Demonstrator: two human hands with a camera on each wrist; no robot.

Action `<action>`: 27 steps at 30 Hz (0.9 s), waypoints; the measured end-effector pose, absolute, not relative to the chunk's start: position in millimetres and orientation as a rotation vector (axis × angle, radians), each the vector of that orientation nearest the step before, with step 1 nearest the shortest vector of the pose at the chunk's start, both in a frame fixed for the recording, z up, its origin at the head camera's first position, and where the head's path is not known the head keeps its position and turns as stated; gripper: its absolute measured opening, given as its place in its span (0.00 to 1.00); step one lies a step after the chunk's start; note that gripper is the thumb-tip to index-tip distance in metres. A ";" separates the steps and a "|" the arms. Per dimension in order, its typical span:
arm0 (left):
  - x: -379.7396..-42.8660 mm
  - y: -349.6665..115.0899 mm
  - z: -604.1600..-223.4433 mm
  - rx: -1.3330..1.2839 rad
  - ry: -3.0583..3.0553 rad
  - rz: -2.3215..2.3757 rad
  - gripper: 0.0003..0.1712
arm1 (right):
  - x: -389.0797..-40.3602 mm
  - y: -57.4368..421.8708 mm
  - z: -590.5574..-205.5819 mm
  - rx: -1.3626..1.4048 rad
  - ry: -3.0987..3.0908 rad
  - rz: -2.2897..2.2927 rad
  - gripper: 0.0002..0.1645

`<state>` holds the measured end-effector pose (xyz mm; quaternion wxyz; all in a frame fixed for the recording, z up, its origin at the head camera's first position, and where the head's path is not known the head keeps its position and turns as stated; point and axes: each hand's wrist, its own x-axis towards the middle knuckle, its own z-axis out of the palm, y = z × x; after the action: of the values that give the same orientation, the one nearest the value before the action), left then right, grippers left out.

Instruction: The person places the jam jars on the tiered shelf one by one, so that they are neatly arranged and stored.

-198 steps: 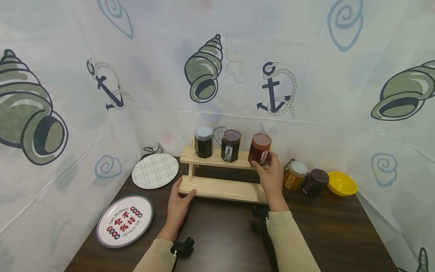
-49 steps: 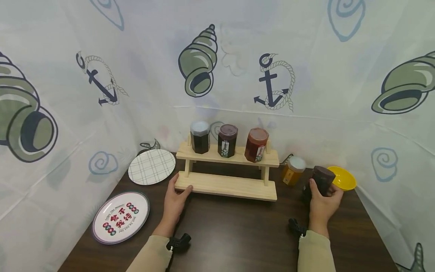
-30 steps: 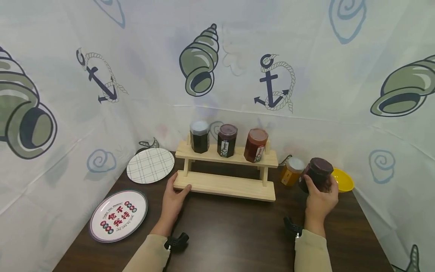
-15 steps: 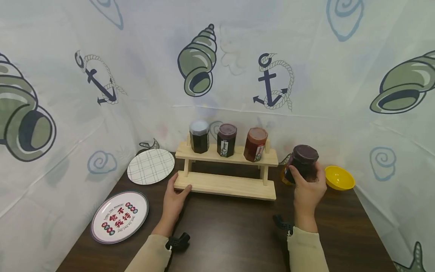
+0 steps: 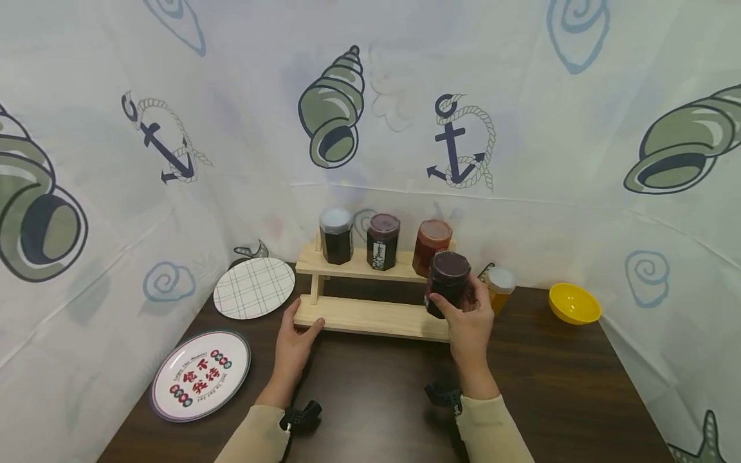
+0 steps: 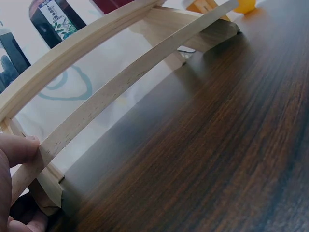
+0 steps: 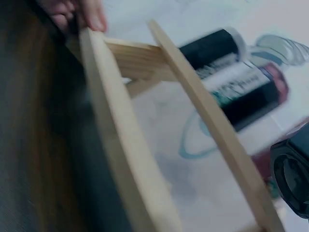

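A two-tier wooden rack (image 5: 370,317) stands at the back of the table. My left hand (image 5: 295,344) grips the left end of its lower board; in the left wrist view the thumb (image 6: 21,149) presses the board's front edge with fingers beneath. My right hand (image 5: 471,328) holds a dark jar with a purple lid (image 5: 448,283) in the air before the rack's right end, hiding part of it. On the upper board stand a white-lidded dark jar (image 5: 337,236), a purple-lidded jar (image 5: 383,242) and a red jar (image 5: 431,245), partly covered by the held one.
Right of the rack stands a white-lidded amber jar (image 5: 500,287), partly behind the right hand. A yellow bowl (image 5: 575,304) sits farther right on the dark table (image 5: 556,373). A checked plate (image 5: 253,288) and a plate with red writing (image 5: 201,376) lie at left.
Earlier the right hand was at the red jar on the upper board. It then took the purple-lidded jar by the bowl, lifted it and carried it left to the rack. The left hand stayed put.
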<state>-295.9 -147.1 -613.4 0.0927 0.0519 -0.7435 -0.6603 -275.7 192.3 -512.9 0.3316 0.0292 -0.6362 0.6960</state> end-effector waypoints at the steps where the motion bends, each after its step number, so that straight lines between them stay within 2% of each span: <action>1: -295.8 -147.3 -613.6 0.154 -2.207 -1.960 0.51 | -275.9 187.7 -516.0 0.082 -1.695 1.817 0.46; 13: -295.3 -147.2 -614.3 0.162 -2.213 -1.957 0.51 | -281.6 153.1 -567.4 0.060 -1.988 1.970 0.46; 20: -295.3 -145.5 -612.9 0.172 -2.221 -1.951 0.51 | -283.3 150.9 -575.1 0.157 -1.950 2.053 0.51; 27: -294.6 -146.6 -612.9 0.191 -2.239 -1.928 0.50 | -286.3 153.7 -577.0 0.258 -2.114 2.006 0.50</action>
<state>-294.6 -146.6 -612.9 0.0902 0.0643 -0.7532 -0.6483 -286.3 153.7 -577.0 0.1078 0.0878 -0.7184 0.6816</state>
